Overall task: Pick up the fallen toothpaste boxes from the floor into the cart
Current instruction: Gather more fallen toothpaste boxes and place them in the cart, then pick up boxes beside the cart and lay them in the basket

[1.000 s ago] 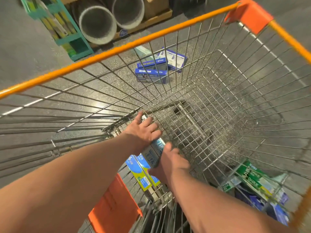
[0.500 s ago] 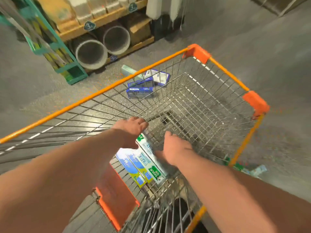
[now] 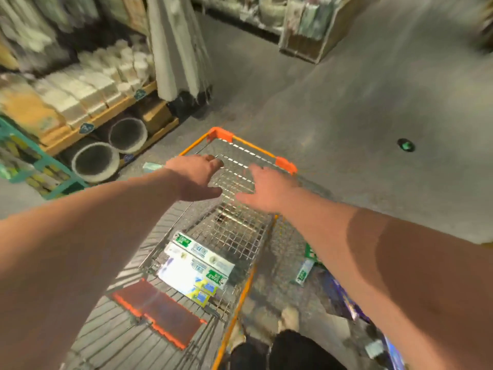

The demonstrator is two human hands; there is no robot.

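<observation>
My left hand (image 3: 197, 177) and right hand (image 3: 266, 192) hover spread and empty above the cart (image 3: 254, 147); toothpaste boxes (image 3: 198, 264) lie below, nearer me.

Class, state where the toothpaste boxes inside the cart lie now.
Head view, lower centre: the toothpaste boxes lie at the near end of the cart, just beyond the orange flap.
</observation>
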